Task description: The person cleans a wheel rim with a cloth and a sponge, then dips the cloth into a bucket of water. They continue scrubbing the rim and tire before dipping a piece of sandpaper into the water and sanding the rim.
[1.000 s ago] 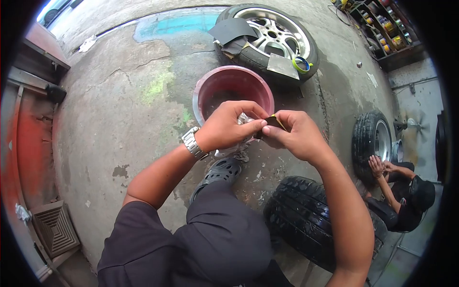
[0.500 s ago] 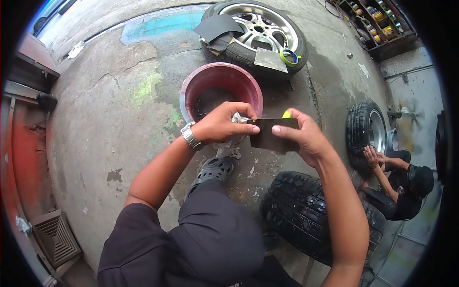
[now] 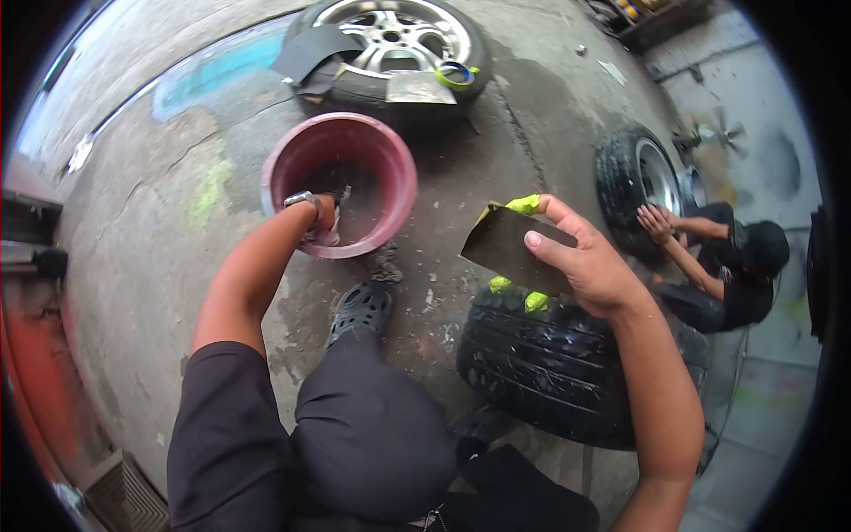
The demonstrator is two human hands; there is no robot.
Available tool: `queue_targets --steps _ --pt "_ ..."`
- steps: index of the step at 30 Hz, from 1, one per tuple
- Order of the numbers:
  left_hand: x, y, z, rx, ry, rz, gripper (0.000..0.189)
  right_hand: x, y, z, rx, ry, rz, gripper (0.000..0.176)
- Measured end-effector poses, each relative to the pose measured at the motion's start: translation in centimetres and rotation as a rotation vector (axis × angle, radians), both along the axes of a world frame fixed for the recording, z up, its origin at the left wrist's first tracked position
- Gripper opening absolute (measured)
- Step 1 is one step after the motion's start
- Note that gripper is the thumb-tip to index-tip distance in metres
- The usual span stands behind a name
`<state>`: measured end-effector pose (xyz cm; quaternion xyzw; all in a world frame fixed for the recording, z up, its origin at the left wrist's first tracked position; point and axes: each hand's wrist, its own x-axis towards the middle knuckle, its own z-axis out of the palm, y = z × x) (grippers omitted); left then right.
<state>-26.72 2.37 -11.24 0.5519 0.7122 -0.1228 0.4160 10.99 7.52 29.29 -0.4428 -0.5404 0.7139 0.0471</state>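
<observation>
My right hand (image 3: 589, 257) grips a dark sheet of sandpaper (image 3: 510, 244), thumb on its face and fingers behind. Bright yellow-green tape (image 3: 523, 205) wraps several of its fingertips. My left hand (image 3: 326, 217), with a metal watch (image 3: 304, 200) at the wrist, reaches down into a red plastic tub (image 3: 401, 191). A crumpled whitish rag (image 3: 327, 237) shows at this hand; its fingertips are mostly hidden. What lies at the tub's bottom looks dark and wet.
Behind the tub, a wheel (image 3: 470, 53) lies flat, bearing dark sheets (image 3: 315, 51), a grey sheet (image 3: 421, 88) and a tape roll (image 3: 455, 74). A wet tire (image 3: 541, 372) is beside my leg. At right, a crouching person (image 3: 753, 266) touches another wheel (image 3: 612, 168).
My left hand has left the sandpaper and gone down into the tub with the rag. My right hand keeps the sandpaper, now tilted. The view has shifted right.
</observation>
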Motion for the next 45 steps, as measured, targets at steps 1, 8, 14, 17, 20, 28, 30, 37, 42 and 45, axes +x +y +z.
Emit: queue_targets --steps 1,8,14,17,20,28,30,37,42,45 --pt "1.3 0.2 0.2 -0.057 -0.002 -0.066 0.041 1.0 -0.4 0.2 0.006 0.019 -0.01 0.035" --pt "4.4 0.7 1.9 0.061 0.03 -0.223 0.048 6.7 -5.5 5.9 0.332 0.036 -0.097 0.045" --pt "4.8 2.6 11.3 0.523 -0.198 0.229 0.035 15.2 -11.8 9.9 0.52 0.127 -0.45 0.037" --pt "7.7 4.3 19.1 0.719 -0.49 0.239 0.025 20.2 -15.1 11.3 0.724 0.107 -0.583 0.036" --pt "16.8 2.9 33.4 0.753 -0.626 0.009 0.044 25.2 -18.3 11.7 0.816 0.149 -0.654 0.037" --pt "46.8 -11.0 50.1 1.444 -0.532 -1.2 0.019 35.7 -27.3 8.7 0.766 0.124 -1.036 0.045" --pt "51.6 -13.3 48.2 1.544 -0.458 -1.463 0.016 37.4 -28.5 8.2 0.863 -0.019 -1.094 0.048" --pt "59.5 -12.1 40.7 1.005 0.274 -1.704 0.014 39.7 -30.1 10.2 0.817 -0.29 -1.034 0.049" --pt "61.3 -10.4 36.6 0.761 0.433 -1.572 0.018 41.6 -30.3 7.2 0.876 -0.179 -0.829 0.047" --pt "60.7 -9.3 35.5 0.892 0.398 -1.696 0.019 42.8 -30.3 5.5 0.903 -0.454 -0.758 0.044"
